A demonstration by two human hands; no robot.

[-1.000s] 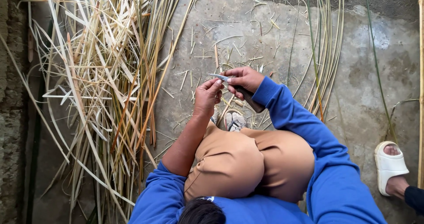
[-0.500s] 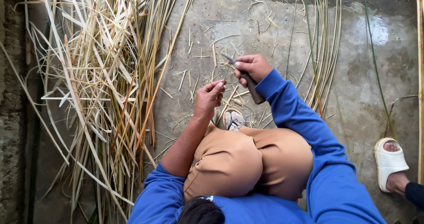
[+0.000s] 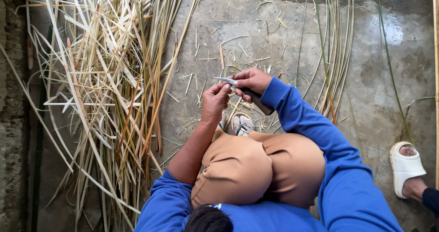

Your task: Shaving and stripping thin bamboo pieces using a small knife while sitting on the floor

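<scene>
While strips heap leftward, right hand (image 3: 251, 80) fisted round knife (image 3: 242, 89), left hand (image 3: 215, 99) pinching its blade tip.

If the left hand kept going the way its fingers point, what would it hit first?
The left hand points up and slightly right at the knife blade held by the right hand; its fingertips look practically on the blade, though depth is unclear.

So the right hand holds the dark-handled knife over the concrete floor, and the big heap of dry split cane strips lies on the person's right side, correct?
Not quite. In the head view the right hand does hold the dark-handled knife over the concrete floor, but the big heap of dry split cane strips lies on the person's left side, not the right.
</scene>
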